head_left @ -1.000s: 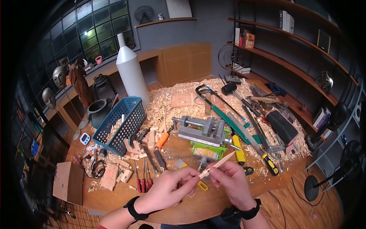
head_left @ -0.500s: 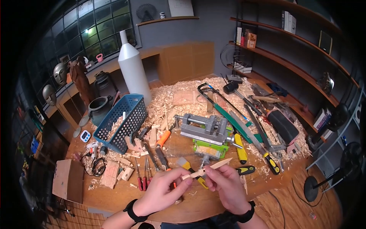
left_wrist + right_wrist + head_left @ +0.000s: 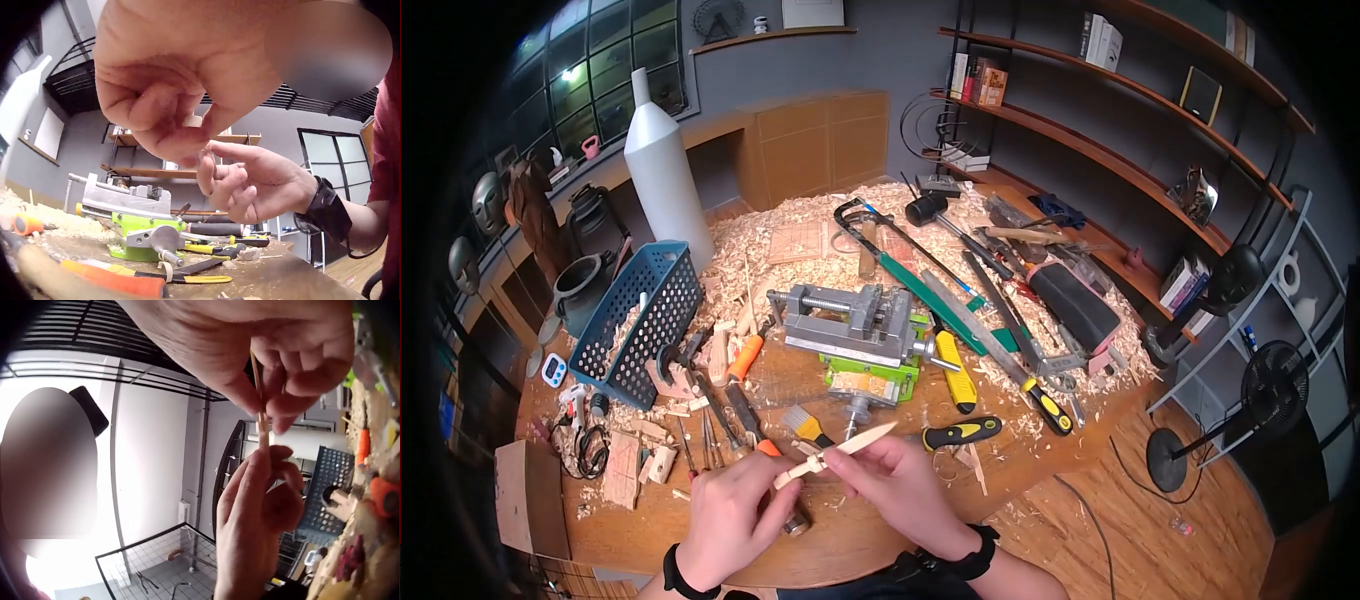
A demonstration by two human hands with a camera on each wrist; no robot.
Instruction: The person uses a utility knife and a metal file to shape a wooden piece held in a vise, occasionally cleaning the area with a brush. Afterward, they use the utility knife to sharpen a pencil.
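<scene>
A small, pale wooden dagger-shaped carving (image 3: 862,440), with a pointed blade and a notched middle, is held in the air over the near side of the workbench. My left hand (image 3: 728,510) pinches its handle end between thumb and fingers. With thumb and fingertips, my right hand (image 3: 900,488) grips it near the notch, and the tip points up to the right. In the right wrist view the carving (image 3: 263,428) bridges both hands. Beyond the hands lie a yellow-handled brush (image 3: 805,424) and a black-and-yellow handle (image 3: 965,433).
A grey vise (image 3: 850,325) on a green base stands mid-bench. Left of it are a blue perforated basket (image 3: 640,335), an orange-handled chisel (image 3: 745,357) and wood offcuts (image 3: 622,470). Saws and a mallet (image 3: 926,208) lie among shavings to the right. A black fan (image 3: 1270,385) stands beyond the bench.
The head view has swung right, so the bench sits further left in it. Both hands keep hold of the carving; the brush beyond them shows more fully than one second ago.
</scene>
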